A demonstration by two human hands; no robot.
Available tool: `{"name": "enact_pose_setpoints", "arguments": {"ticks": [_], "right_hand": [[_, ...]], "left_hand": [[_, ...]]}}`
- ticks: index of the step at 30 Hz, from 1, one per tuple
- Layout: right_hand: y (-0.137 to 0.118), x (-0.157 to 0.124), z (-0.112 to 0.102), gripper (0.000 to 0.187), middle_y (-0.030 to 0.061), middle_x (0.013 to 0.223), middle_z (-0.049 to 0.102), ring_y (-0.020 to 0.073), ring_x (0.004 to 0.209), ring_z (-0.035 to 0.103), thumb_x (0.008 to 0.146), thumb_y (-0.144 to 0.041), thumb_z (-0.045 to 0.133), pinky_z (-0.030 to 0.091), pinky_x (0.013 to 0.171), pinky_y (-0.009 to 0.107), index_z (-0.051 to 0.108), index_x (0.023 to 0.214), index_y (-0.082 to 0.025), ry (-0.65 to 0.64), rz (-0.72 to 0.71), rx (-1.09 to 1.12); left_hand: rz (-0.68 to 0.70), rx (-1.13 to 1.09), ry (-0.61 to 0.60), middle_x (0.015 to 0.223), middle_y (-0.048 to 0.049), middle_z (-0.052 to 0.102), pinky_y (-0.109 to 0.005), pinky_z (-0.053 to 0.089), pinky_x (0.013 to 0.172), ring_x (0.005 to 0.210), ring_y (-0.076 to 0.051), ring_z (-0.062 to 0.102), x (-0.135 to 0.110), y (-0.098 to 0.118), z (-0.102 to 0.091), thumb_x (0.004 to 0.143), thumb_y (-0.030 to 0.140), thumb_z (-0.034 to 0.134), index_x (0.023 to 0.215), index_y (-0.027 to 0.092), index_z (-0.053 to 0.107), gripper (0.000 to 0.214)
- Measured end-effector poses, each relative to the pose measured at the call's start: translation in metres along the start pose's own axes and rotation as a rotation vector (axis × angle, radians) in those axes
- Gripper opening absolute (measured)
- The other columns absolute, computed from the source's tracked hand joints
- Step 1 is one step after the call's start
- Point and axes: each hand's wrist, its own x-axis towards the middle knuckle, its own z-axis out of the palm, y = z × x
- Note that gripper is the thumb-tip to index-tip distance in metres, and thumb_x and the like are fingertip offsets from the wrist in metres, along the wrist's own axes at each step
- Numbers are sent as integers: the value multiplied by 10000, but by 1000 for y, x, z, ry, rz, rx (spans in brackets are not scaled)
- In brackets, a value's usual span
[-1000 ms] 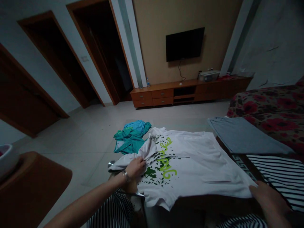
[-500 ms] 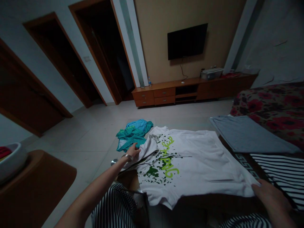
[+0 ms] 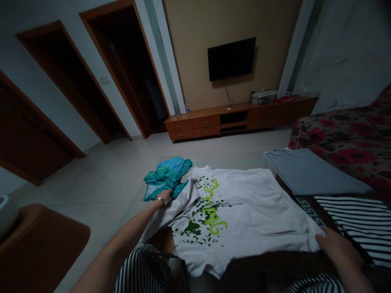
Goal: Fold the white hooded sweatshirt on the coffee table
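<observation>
A white shirt with green splatter and lime lettering lies spread in front of me, its neck end to the left. Loose fabric like a hood extends from the neck. My left hand, with a silver bracelet at the wrist, is closed on the edge of that fabric; its fingertips are partly hidden. Right beyond it lie crumpled teal and blue clothes. On the right, my right hand pinches the lower corner of the shirt's hem.
A folded grey cloth and a black-and-white striped cloth lie to the right, near a floral sofa. At the left stands a brown rounded furniture piece bearing a white bowl. A low wooden cabinet runs along the far wall.
My left hand has moved slightly left and down, and the hood-like fabric now hangs further out toward me. My right hand keeps its hold on the hem. The view has turned a little right.
</observation>
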Motion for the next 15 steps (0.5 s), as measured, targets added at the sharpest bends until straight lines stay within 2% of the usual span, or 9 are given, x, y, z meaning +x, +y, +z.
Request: {"name": "enact_pose_setpoints", "arguments": {"ticks": [2,5,7,9,10,12,15], "right_hand": [[1,2,1,494,192,1041,657,360,888,654,736,-386,411,513,684,445,637,1125,-181,5,-10,11],[0,2,1,498,189,1043,660,357,885,656,737,-392,418,515,693,451,636,1133,-184,14,-5,22],[-1,1,1,511,194,1053,659,358,888,656,745,-398,412,515,701,454,631,1149,-176,15,-7,17],[-3,0,0,518,201,1063,657,358,890,655,758,-403,398,514,710,451,630,1155,-164,17,-19,6],[-3,0,1,519,203,1070,655,357,893,654,763,-404,392,514,716,448,630,1155,-160,17,-25,3],[-3,1,2,521,207,1087,651,359,909,651,767,-400,384,512,726,447,630,1155,-154,22,-23,-2],[1,6,5,516,205,1059,662,354,898,657,760,-382,386,514,728,441,634,1140,-137,37,-48,-6]], "left_hand": [[-45,-15,91,659,-37,580,-280,382,623,697,-198,580,20,7,-23,702,85,548,842,129,568,148],[-129,-43,307,823,-87,615,-284,401,623,725,-191,575,60,24,-79,831,165,432,1057,76,502,253],[-153,-51,462,1004,-134,601,-299,414,703,857,-205,567,88,32,-119,875,170,379,1189,49,406,337],[-143,-55,582,1141,-161,554,-317,406,795,982,-220,530,108,35,-149,895,166,367,1242,47,350,367],[-123,-49,626,1174,-165,538,-325,397,830,1015,-223,514,115,35,-157,902,168,371,1246,50,347,365],[-63,-5,629,1203,-165,521,-337,378,877,1046,-224,494,122,28,-159,920,183,364,1246,54,358,350],[3,69,455,1188,-162,537,-331,360,889,1044,-216,496,119,12,-130,930,229,401,1226,50,397,346]]}}
